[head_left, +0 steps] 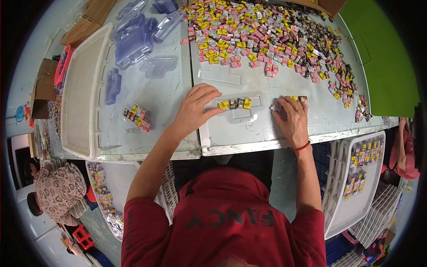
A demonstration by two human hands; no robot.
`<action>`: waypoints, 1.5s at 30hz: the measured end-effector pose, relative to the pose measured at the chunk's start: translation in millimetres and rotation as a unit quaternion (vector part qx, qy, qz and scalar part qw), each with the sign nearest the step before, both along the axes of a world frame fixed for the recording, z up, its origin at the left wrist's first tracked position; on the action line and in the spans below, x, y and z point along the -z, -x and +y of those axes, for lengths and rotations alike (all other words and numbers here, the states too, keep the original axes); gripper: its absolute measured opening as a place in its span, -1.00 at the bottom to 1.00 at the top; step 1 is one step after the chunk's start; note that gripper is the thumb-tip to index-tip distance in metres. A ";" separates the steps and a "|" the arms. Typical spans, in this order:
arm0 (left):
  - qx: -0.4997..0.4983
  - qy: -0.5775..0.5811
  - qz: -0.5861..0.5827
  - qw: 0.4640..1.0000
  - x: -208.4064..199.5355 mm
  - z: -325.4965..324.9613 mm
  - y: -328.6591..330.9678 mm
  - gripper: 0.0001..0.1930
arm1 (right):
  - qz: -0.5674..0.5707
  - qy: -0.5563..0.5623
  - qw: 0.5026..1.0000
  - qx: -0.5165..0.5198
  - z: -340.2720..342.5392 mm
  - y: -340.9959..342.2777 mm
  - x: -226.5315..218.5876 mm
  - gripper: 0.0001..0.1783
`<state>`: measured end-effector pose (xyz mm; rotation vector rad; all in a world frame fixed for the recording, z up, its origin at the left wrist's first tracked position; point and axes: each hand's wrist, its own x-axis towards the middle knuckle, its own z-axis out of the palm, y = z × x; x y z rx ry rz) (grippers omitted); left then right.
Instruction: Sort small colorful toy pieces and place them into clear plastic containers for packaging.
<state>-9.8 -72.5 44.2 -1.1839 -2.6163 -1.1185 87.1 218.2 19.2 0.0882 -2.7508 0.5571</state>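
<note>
A clear, T-shaped plastic tray [255, 101] lies in front of me on the table, with a row of small yellow, black and pink wrapped pieces [235, 104] in it. Around its left end, the thumb and fingers of my left hand [195, 107] close on the tray. To the right, my right hand [292, 119] is bent over a short row of similar wrapped pieces [302, 99], fingers closed on them; the hand partly hides them. Just beyond the filled tray rests another clear tray [219, 77].
A large heap of wrapped pieces [249, 40] covers the far table. Purple-tinted plastic trays [133, 44] pile at the far left, near a filled block [138, 117]. A white crate [86, 89] stands left; another crate [365, 178] holds packs at right. A person [60, 191] is at lower left.
</note>
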 end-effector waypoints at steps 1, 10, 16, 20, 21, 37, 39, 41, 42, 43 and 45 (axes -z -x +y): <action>-0.009 -0.015 -0.017 1.000 -1.6 -2.4 -0.7 -0.62 | 0.001 0.000 1.000 -0.001 0.1 0.3 0.2 -0.58; -0.009 0.082 0.122 0.989 8.5 9.1 -9.1 -0.76 | -0.016 -0.002 1.000 -0.001 -1.2 0.8 0.4 -0.58; -0.006 0.177 0.096 0.980 1.6 22.3 0.7 -0.79 | -0.011 -0.003 1.000 0.002 -1.5 0.6 0.5 -0.57; -0.010 0.127 0.125 0.984 7.5 21.4 -5.1 -0.81 | 0.001 0.003 1.000 0.001 -1.0 -0.1 2.0 -0.57; -0.008 0.123 0.136 0.983 7.2 22.8 -7.3 -0.81 | 0.005 0.003 1.000 0.002 -0.5 -0.5 2.4 -0.58; -0.050 0.094 -0.033 0.994 0.4 17.9 -9.8 -0.74 | 0.005 0.007 1.000 0.013 -4.2 -0.7 1.0 -0.57; -0.067 0.094 -0.005 0.993 12.2 15.8 -13.1 -0.70 | 0.009 0.010 1.000 0.008 -4.9 -0.6 2.0 -0.57; -0.082 0.093 0.023 0.992 20.4 16.6 -16.1 -0.66 | 0.009 0.014 1.000 0.009 -6.0 0.0 0.6 -0.57; -0.090 0.068 0.049 0.992 22.9 18.6 -17.8 -0.63 | 0.008 0.018 1.000 0.010 -6.1 0.0 0.0 -0.57; -0.097 0.043 0.076 0.991 24.8 19.6 -19.2 -0.60 | 0.008 0.017 1.000 0.011 -5.9 -0.6 -0.1 -0.57; -0.109 0.037 0.082 0.990 24.3 20.7 -21.9 -0.59 | 0.008 0.020 1.000 0.011 -5.2 -1.4 0.6 -0.57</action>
